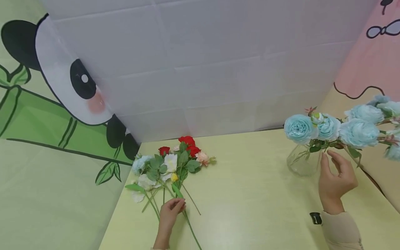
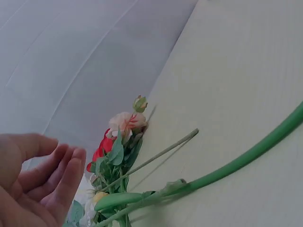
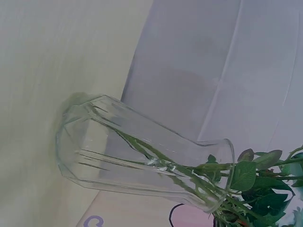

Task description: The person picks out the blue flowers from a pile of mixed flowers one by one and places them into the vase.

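Note:
A loose bunch of artificial flowers (image 1: pixel 170 163), red, white, pale blue and peach, lies on the yellow table (image 1: pixel 250 201) near the back left. My left hand (image 1: pixel 172 208) hovers over their green stems (image 1: pixel 187 222), fingers relaxed and holding nothing; in the left wrist view the fingers (image 2: pixel 57 184) are straight beside a thick green stem (image 2: pixel 227 168). A clear glass vase (image 1: pixel 302 160) at the right holds pale blue flowers (image 1: pixel 343 128). My right hand (image 1: pixel 335 180) is open just beside the vase, not touching it. The vase (image 3: pixel 137 158) and its stems fill the right wrist view.
White sheet backdrop (image 1: pixel 203 69) stands behind the table, a panda and bamboo panel (image 1: pixel 47 104) at the left, a pink panel (image 1: pixel 375 52) at the right. A small black clip-like object (image 1: pixel 315 218) lies by my right wrist.

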A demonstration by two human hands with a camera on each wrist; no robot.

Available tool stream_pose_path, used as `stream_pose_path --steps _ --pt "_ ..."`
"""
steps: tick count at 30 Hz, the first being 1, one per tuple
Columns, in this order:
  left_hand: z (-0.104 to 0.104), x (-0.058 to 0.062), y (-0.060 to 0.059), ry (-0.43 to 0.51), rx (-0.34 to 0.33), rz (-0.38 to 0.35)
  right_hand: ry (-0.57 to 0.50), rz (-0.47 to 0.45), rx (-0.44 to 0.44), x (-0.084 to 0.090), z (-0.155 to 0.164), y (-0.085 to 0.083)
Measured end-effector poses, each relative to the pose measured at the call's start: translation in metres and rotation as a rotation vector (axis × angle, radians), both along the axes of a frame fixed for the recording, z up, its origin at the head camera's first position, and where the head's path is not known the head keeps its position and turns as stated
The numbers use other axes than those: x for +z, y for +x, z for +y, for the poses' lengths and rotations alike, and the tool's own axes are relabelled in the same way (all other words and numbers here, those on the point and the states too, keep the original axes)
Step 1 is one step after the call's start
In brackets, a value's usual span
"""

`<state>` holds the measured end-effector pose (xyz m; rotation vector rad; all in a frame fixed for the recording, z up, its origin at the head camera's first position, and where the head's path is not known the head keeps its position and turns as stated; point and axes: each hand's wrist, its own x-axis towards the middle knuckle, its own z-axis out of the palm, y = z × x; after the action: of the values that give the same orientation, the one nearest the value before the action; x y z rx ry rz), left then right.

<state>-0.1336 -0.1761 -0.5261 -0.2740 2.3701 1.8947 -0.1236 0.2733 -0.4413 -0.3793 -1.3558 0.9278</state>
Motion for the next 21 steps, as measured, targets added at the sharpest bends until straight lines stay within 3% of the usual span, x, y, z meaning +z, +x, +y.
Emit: stream_pose_path --steps 4,7,15,21 --pt "-0.015 0.000 -0.004 -0.001 0.206 -0.013 0.038 0.038 -0.006 -0.009 0.001 0.007" --pt "-0.026 0.000 -0.007 0.029 0.274 -0.028 0.059 0.040 0.012 -0.018 0.004 0.011" --pt "-0.037 -0.005 -0.011 0.034 0.246 -0.060 0.096 0.017 0.067 -0.030 0.003 0.021" --pt "-0.044 -0.011 -0.020 0.024 0.197 -0.086 0.157 0.022 0.166 -0.030 -0.013 0.028"
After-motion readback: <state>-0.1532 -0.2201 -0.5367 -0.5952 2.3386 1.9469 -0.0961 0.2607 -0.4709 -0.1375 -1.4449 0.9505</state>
